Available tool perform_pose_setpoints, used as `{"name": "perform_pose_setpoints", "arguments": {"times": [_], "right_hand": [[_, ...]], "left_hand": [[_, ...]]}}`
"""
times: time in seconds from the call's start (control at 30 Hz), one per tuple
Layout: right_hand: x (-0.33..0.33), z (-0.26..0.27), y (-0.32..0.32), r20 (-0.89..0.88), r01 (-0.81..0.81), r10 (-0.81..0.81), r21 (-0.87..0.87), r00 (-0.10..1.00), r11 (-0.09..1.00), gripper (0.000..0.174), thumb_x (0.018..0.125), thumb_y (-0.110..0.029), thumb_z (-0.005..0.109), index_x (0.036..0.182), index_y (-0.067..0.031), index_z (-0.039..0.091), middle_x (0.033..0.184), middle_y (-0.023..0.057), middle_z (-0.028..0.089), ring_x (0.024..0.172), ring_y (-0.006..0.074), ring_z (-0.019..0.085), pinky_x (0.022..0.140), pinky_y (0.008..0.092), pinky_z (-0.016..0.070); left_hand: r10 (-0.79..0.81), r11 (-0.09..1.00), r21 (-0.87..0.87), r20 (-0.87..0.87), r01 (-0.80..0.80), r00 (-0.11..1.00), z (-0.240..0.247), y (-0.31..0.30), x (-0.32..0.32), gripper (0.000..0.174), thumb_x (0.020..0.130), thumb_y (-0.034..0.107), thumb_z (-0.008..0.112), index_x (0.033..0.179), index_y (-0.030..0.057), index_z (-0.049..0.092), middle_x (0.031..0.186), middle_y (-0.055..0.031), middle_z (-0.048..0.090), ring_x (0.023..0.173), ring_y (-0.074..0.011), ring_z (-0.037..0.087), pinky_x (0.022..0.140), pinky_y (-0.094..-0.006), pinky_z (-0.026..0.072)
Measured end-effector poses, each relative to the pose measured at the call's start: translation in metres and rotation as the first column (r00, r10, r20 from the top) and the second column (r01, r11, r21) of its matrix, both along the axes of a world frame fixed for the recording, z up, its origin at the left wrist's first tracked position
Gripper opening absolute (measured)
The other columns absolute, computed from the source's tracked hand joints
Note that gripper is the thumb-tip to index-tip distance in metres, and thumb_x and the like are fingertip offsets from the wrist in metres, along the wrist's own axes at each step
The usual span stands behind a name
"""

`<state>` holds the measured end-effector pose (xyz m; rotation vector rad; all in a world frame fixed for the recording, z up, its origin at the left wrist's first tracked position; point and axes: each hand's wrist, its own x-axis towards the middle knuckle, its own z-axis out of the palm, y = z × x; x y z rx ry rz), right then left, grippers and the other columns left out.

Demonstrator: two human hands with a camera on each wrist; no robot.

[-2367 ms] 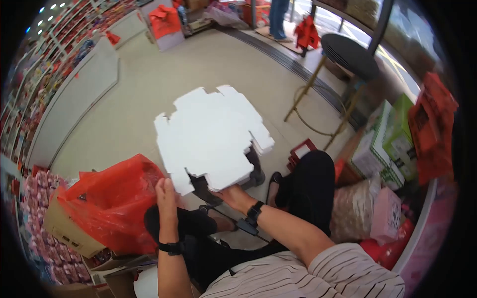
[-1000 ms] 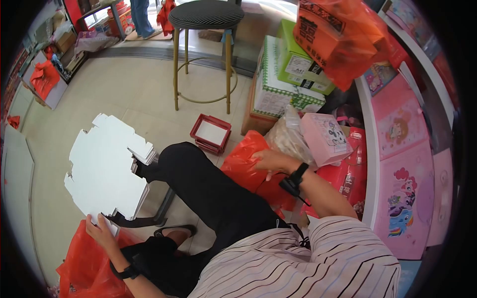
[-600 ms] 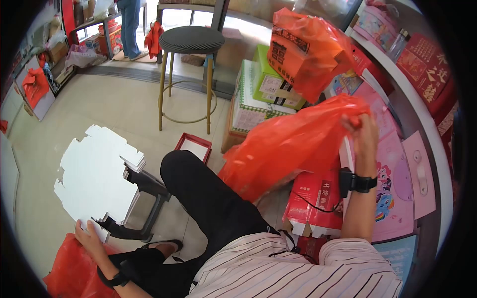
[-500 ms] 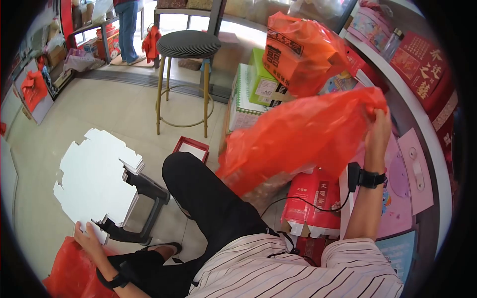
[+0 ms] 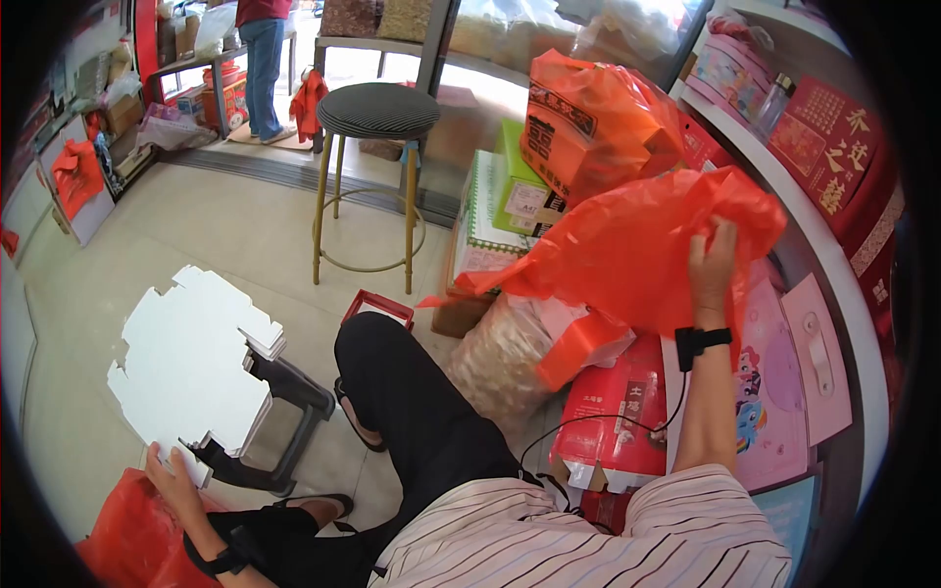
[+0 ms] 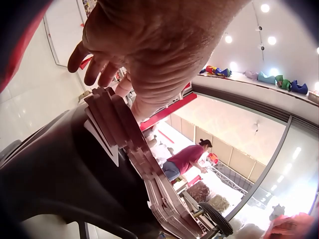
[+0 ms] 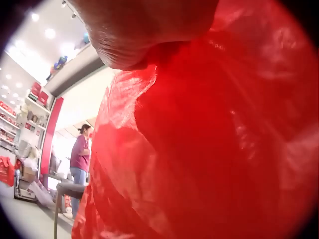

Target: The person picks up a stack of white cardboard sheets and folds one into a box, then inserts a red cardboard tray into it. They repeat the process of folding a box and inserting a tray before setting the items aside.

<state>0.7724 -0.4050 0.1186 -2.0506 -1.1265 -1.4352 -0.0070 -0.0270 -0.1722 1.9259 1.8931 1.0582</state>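
My right hand (image 5: 714, 265) grips a red plastic bag (image 5: 627, 245) and holds it up at the right, over a red carton and a clear sack. In the right wrist view, the bag (image 7: 179, 149) fills most of the picture and the fingers are largely hidden. A stack of white die-cut cardboard sheets (image 5: 196, 358) lies on a black stool (image 5: 294, 392) at the left. At the near corner of this stack rests my left hand (image 5: 173, 480), its fingers fairly straight. Edge-on, the cardboard sheets (image 6: 144, 164) show in the left wrist view, just below the fingers.
Beside the right leg stand a clear sack (image 5: 495, 363) and a red carton (image 5: 618, 402). Behind them are stacked boxes (image 5: 490, 220) and an orange bag (image 5: 578, 122). A tall round stool (image 5: 377, 113) stands beyond. Another red bag (image 5: 147, 534) lies at lower left.
The view has turned right. My right hand has left the cardboard stack, taken hold of the red bag and raised it to the upper right. The left hand stays at the stack's corner.
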Motion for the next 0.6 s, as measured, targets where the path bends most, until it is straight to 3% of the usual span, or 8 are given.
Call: {"name": "perform_pose_setpoints", "arguments": {"times": [0.1,0.23,0.3,0.4,0.5,0.53,0.57,0.6], "right_hand": [[0.044,-0.069,0.004,-0.178,0.071,-0.082,-0.068,0.981,0.995,0.028,0.090,-0.004,0.058,0.117,0.0035,0.057,0.111,0.0250,0.060,0.105,0.0455,0.059,0.095,0.0512,0.0488],[0.086,-0.168,-0.001,-0.422,0.258,-0.429,-0.404,0.798,0.878,0.033,0.092,-0.013,0.061,0.122,0.0023,0.060,0.119,0.0276,0.063,0.112,0.0485,0.061,0.098,0.0527,0.0510],[0.097,-0.210,-0.006,-0.489,0.236,-0.571,-0.586,0.659,0.775,0.035,0.095,-0.021,0.061,0.122,0.0016,0.063,0.121,0.0298,0.066,0.114,0.0494,0.063,0.099,0.0542,0.0518],[0.091,-0.224,-0.005,-0.615,0.031,-0.629,-0.702,0.475,0.711,0.041,0.096,-0.028,0.059,0.116,0.0066,0.068,0.115,0.0350,0.068,0.110,0.0476,0.068,0.095,0.0561,0.0537],[0.141,-0.252,-0.023,-0.566,-0.031,-0.591,-0.737,0.576,0.675,0.046,0.095,-0.033,0.058,0.111,0.0076,0.071,0.113,0.0368,0.068,0.109,0.0474,0.068,0.093,0.0567,0.0544],[0.129,-0.231,-0.022,-0.595,0.026,-0.592,-0.693,0.543,0.721,0.041,0.095,-0.027,0.058,0.116,0.0056,0.069,0.110,0.0350,0.069,0.106,0.0504,0.068,0.090,0.0573,0.0552],[0.127,-0.219,-0.026,-0.587,0.061,-0.531,-0.634,0.612,0.771,0.039,0.094,-0.022,0.058,0.120,0.0063,0.065,0.109,0.0342,0.069,0.105,0.0508,0.067,0.089,0.0564,0.0557],[0.124,-0.209,-0.031,-0.562,0.078,-0.442,-0.554,0.699,0.829,0.031,0.092,-0.019,0.059,0.113,0.0037,0.062,0.105,0.0345,0.069,0.103,0.0527,0.066,0.090,0.0577,0.0543]], "left_hand": [[-0.003,1.000,0.001,-0.034,0.003,0.999,0.000,-0.002,-0.003,0.053,0.104,0.029,0.062,0.144,-0.0046,0.051,0.143,-0.0252,0.054,0.134,-0.0384,0.050,0.115,-0.0451,0.0392],[-0.027,0.999,-0.048,-0.045,0.025,0.999,0.004,-0.002,-0.006,0.050,0.105,0.026,0.060,0.144,-0.0035,0.050,0.144,-0.0260,0.050,0.134,-0.0404,0.049,0.115,-0.0454,0.0383],[-0.034,0.999,-0.042,-0.041,0.032,0.999,0.005,-0.005,-0.005,0.050,0.105,0.026,0.060,0.144,-0.0035,0.050,0.144,-0.0261,0.050,0.134,-0.0406,0.049,0.115,-0.0454,0.0383],[-0.025,0.996,-0.090,-0.047,0.021,0.999,0.017,-0.009,0.001,0.050,0.106,0.027,0.060,0.145,-0.0034,0.050,0.144,-0.0262,0.050,0.135,-0.0404,0.049,0.115,-0.0455,0.0383],[-0.037,0.995,-0.096,-0.030,0.034,0.999,0.017,-0.008,-0.002,0.052,0.106,0.028,0.060,0.144,-0.0042,0.050,0.145,-0.0270,0.049,0.135,-0.0404,0.048,0.115,-0.0456,0.0385],[-0.058,0.993,-0.105,-0.060,0.051,0.997,0.011,-0.003,-0.012,0.053,0.105,0.029,0.061,0.144,-0.0054,0.050,0.145,-0.0278,0.050,0.134,-0.0407,0.048,0.115,-0.0459,0.0382],[-0.062,0.993,-0.102,-0.055,0.056,0.997,0.014,-0.005,-0.010,0.054,0.105,0.030,0.062,0.144,-0.0062,0.050,0.144,-0.0282,0.050,0.133,-0.0414,0.049,0.115,-0.0461,0.0381],[-0.054,0.994,-0.095,-0.047,0.049,0.997,0.010,-0.004,-0.013,0.055,0.104,0.030,0.062,0.144,-0.0062,0.050,0.144,-0.0285,0.051,0.133,-0.0412,0.049,0.115,-0.0462,0.0379]]}}
